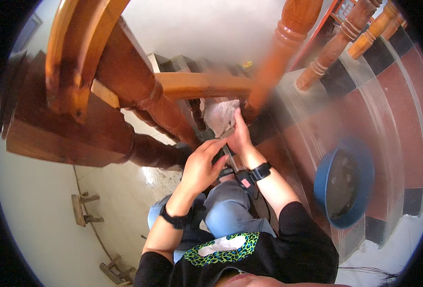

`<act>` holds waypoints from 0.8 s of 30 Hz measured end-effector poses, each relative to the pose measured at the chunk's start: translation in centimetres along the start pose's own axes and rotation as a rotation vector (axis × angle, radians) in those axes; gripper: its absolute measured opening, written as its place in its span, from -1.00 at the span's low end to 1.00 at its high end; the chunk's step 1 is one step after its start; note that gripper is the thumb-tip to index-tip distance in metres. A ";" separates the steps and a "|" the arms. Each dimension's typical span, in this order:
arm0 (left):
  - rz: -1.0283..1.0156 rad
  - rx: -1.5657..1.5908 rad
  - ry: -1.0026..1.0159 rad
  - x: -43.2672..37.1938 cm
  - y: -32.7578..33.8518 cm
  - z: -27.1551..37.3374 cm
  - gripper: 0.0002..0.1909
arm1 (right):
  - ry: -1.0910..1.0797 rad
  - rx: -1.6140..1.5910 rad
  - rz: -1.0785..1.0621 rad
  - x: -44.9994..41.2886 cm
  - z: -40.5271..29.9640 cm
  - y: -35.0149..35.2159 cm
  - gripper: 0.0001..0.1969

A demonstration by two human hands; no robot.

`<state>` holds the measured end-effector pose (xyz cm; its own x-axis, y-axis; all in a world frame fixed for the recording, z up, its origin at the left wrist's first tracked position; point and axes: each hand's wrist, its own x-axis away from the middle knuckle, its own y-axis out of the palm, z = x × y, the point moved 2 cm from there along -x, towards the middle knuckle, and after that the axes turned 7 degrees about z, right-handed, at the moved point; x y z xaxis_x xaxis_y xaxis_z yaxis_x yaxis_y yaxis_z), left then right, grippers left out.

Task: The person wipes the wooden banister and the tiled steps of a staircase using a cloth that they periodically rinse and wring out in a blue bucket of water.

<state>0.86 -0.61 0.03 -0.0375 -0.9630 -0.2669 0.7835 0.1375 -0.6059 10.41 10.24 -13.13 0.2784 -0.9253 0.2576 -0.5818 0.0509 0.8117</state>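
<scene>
A greyish-white damp-looking cloth (220,115) lies against my right hand (241,134), which has its thumb up along the cloth's right edge. My left hand (203,165) is just below and to the left, fingers loosely bent towards the right palm, with no object visible in it. Both hands are among the stair's wooden parts: a turned baluster (269,75) rises on the right, and a curved wooden rail (204,85) crosses beyond the cloth. Part of the right hand's fingers is hidden behind the cloth.
A blue basin (319,183) of murky water stands on the red and black stair treads (367,140) at right. A thick wooden newel post (68,132) and a handrail (104,21) fill the upper left. Small wooden stools (78,210) stand on the pale floor at lower left.
</scene>
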 end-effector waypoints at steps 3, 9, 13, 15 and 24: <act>0.071 -0.006 -0.031 0.5 -1.7 -0.1 -0.66 | -0.399 0.377 0.129 -4.6 3.5 1.9 -0.64; 0.091 -0.143 -0.102 2.4 -3.9 -2.5 -0.65 | -0.762 0.739 0.550 -9.2 8.2 3.6 -0.76; 0.055 -0.182 -0.160 3.2 -4.6 -3.4 -0.68 | -0.905 0.872 0.501 -9.3 8.1 1.9 -0.79; 0.028 -0.181 -0.169 3.1 -4.2 -3.8 -0.69 | -1.051 0.784 0.767 -13.0 7.9 -3.2 -0.82; -0.057 -0.248 -0.097 3.7 -4.6 -3.7 -0.70 | -1.063 1.031 0.481 -8.7 8.9 1.8 -0.87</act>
<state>-5.19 -3.97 -0.91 -0.0082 -0.9868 -0.1617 0.6059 0.1237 -0.7859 0.10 15.01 -18.55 -0.4719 -0.7521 -0.4600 -0.8325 0.5519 -0.0482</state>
